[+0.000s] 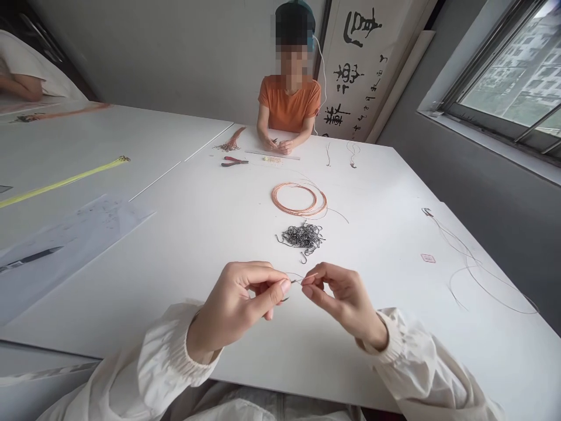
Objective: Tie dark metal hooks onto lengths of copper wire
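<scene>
White surface (210,234) stands beside the window (517,88). From the head view I see the left hand (252,292), thumb pressed against fingers, gripping a small dark hook (294,282), mostly hidden. Its visible end points rightward, to the near right hand (339,292). That one also pinches, apparently on thin line (294,273), which bridges the narrow gap between them. Just beyond both hands lies the pile (304,237) of hooks; farther, the coil (291,213).

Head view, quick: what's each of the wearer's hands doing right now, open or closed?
Left hand: closed, pinching a small dark hook.
Right hand: closed, pinching a thin line.
</scene>
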Action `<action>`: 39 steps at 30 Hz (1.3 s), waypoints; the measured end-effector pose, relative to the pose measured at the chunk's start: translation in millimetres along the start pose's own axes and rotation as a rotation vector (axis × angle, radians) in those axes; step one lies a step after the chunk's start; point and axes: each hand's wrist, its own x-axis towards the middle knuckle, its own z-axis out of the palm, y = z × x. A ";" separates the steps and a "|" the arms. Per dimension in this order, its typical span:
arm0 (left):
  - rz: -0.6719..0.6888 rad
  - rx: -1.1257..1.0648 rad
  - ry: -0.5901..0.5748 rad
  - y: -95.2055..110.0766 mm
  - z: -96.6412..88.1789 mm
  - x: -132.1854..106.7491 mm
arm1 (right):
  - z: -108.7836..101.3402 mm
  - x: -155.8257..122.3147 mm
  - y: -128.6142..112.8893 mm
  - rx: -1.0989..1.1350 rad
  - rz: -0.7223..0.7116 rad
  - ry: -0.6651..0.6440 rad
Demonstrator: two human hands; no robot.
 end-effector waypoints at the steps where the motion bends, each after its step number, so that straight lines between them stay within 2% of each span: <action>1: 0.041 0.057 0.025 -1.9 -0.3 -0.1 | 5.5 -4.3 -2.0 -0.072 -0.031 0.034; 6: 0.146 0.278 0.063 -8.0 -0.5 -1.7 | 13.2 -10.6 -25.4 -0.471 -0.294 0.084; 9: 0.178 0.317 0.035 -8.7 0.7 -1.4 | 5.7 -1.3 -39.8 -0.528 -0.343 0.009; 13: 0.202 0.320 -0.017 -8.5 2.8 -1.1 | -5.6 18.2 -50.0 -0.396 -0.150 -0.199; 15: 0.204 0.307 -0.039 -8.5 3.3 -1.7 | -10.3 29.2 -50.7 -0.311 -0.035 -0.256; 19: 0.225 0.285 -0.044 -7.3 3.4 -3.0 | -19.7 49.4 -43.6 -0.116 0.120 -0.352; 22: 0.271 0.267 -0.004 -4.7 3.6 -3.1 | -23.7 57.4 -30.4 0.120 0.222 -0.414; 25: 0.306 0.250 0.062 -3.1 3.5 -3.4 | -17.9 54.8 -13.0 0.326 0.253 -0.368; 28: 0.329 0.262 0.131 -5.1 2.3 -4.1 | -1.1 40.2 0.6 0.419 0.225 -0.225; 31: 0.344 0.294 0.174 -9.6 0.4 -3.7 | 17.0 19.5 2.3 0.252 0.111 -0.044; 34: 0.342 0.331 0.180 -13.4 -1.0 -1.5 | 24.1 4.9 -9.5 -0.163 -0.135 0.072; 37: 0.329 0.368 0.151 -15.0 -1.1 0.9 | 18.0 5.7 -28.7 -0.495 -0.367 0.054; 39: 0.326 0.386 0.128 -15.0 -0.5 1.7 | 9.9 14.2 -41.0 -0.556 -0.396 -0.019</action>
